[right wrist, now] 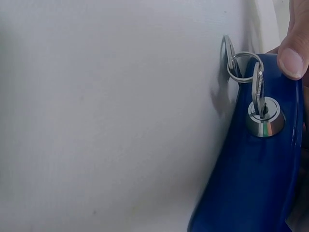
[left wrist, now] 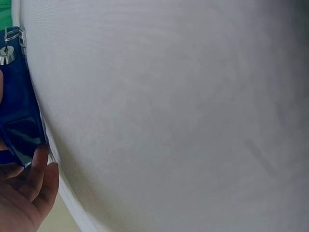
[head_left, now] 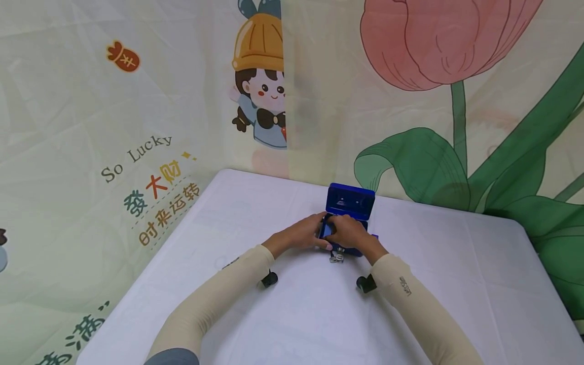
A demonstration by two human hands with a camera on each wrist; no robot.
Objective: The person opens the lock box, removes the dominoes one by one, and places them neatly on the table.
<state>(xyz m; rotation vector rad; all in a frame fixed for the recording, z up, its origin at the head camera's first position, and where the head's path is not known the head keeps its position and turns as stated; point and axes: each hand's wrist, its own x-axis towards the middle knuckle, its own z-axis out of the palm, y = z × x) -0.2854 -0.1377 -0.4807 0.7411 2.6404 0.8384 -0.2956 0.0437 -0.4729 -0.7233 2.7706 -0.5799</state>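
Note:
A small blue metal cash box [head_left: 350,201] stands on the table with its lid raised. My left hand [head_left: 301,233] grips its left end, the thumb [right wrist: 291,62] pressed on the front near the corner. My right hand [head_left: 350,232] reaches over the front wall into the box, thumb and fingers near the left inner side. Its fingertips are partly hidden, so I cannot tell whether they hold something. On the box front is a round silver lock [right wrist: 265,117] with a key [right wrist: 258,89] in it. A metal ring [right wrist: 245,66] hangs from that key with a second key.
A white cloth covers the table [head_left: 283,324]. Behind it hangs a printed fabric backdrop [head_left: 319,101] with a large flower. Black wrist cameras [head_left: 270,279] stick out below both forearms. The box stands close to the table's back edge.

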